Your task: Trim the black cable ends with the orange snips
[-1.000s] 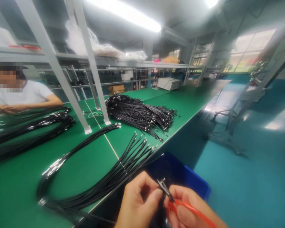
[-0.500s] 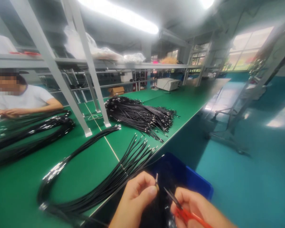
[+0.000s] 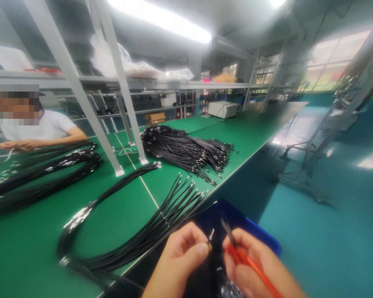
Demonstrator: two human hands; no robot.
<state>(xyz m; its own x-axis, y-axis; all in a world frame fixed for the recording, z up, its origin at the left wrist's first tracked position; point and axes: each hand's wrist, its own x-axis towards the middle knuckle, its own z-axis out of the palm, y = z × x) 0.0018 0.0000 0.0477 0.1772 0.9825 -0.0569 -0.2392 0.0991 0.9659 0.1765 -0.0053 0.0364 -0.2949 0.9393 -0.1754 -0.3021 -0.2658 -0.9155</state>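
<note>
The wire end [image 3: 210,236] stood pinched between the thumb and forefinger of your left hand [image 3: 182,260], its bare tip poking up just off the near edge of the green worktop [image 3: 25,252], above the blue bin [image 3: 255,236]. Your right hand [image 3: 251,265] was closed round the red handles of a small pair of cutters [image 3: 236,248]; the dark blades pointed up just beside the wire tip, apart from it, and you could not tell how far they stood open. A looped bundle of black cables [image 3: 136,240] lay on the worktop near its front edge, its ends fanned toward the bin. Another pile of cables [image 3: 186,151] sat farther along the bench. Across the worktop, a co-worker's hands [image 3: 18,145] rested by more cables.
</note>
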